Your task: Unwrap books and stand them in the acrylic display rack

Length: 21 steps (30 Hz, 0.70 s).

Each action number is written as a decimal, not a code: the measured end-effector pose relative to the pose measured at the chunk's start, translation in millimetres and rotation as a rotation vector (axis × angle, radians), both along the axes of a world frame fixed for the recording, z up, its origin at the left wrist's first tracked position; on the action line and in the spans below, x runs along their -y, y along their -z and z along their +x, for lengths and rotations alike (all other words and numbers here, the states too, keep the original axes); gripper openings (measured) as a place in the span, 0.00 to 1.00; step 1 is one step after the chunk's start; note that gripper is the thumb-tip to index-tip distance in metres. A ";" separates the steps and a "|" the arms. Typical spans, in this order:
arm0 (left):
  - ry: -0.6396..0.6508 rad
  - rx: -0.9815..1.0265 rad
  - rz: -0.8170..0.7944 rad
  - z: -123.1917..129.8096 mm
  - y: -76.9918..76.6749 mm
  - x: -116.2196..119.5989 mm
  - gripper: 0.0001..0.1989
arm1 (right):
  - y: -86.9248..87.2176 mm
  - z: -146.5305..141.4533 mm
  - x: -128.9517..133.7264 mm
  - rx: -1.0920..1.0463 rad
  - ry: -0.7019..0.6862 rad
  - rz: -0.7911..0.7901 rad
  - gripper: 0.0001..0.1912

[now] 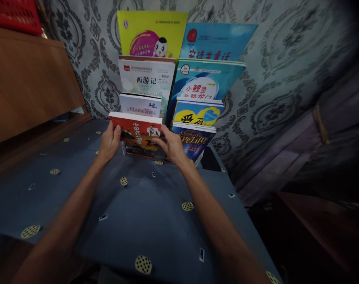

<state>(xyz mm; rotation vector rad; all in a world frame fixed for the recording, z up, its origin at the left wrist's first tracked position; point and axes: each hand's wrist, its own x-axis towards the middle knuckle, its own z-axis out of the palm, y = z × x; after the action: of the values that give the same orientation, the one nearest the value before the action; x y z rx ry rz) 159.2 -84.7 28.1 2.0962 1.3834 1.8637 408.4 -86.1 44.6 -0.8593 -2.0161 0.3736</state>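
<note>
Both my hands grip a red and orange book (138,132) upright at the front of the left column of a book rack. My left hand (110,142) pinches its left edge, thumb on the cover. At the right edge, my right hand (173,148) has its fingers closed on the book. Just behind it stand a pale lilac book (140,104) and a white book (146,77), with a yellow-green book (155,31) at the back. Near my right hand is a dark blue book (197,140). The rack's lower part is mostly hidden.
The right column also holds a yellow and blue book (198,111), a teal book (210,77) and a blue book (220,39). A patterned blue cloth (155,205) covers the surface. A wooden cabinet (31,79) with a red basket (15,15) stands left; a curtain (285,157) hangs right.
</note>
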 end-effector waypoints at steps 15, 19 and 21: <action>-0.076 -0.054 -0.035 10.6 -1.9 -19.7 0.34 | 4.0 -9.7 -3.6 0.133 0.268 -0.090 0.23; -0.094 -0.092 -0.039 13.0 0.1 -26.1 0.34 | 4.3 -14.3 -3.5 0.192 0.347 -0.153 0.22; -0.100 -0.109 -0.046 13.4 1.2 -27.7 0.35 | 4.7 -14.8 -3.6 0.211 0.359 -0.171 0.21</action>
<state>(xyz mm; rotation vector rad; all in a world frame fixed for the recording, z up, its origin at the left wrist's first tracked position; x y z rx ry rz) 172.6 -57.0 26.9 2.1758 1.5657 1.7560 393.7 -82.5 39.9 -1.3912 -1.9850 0.2610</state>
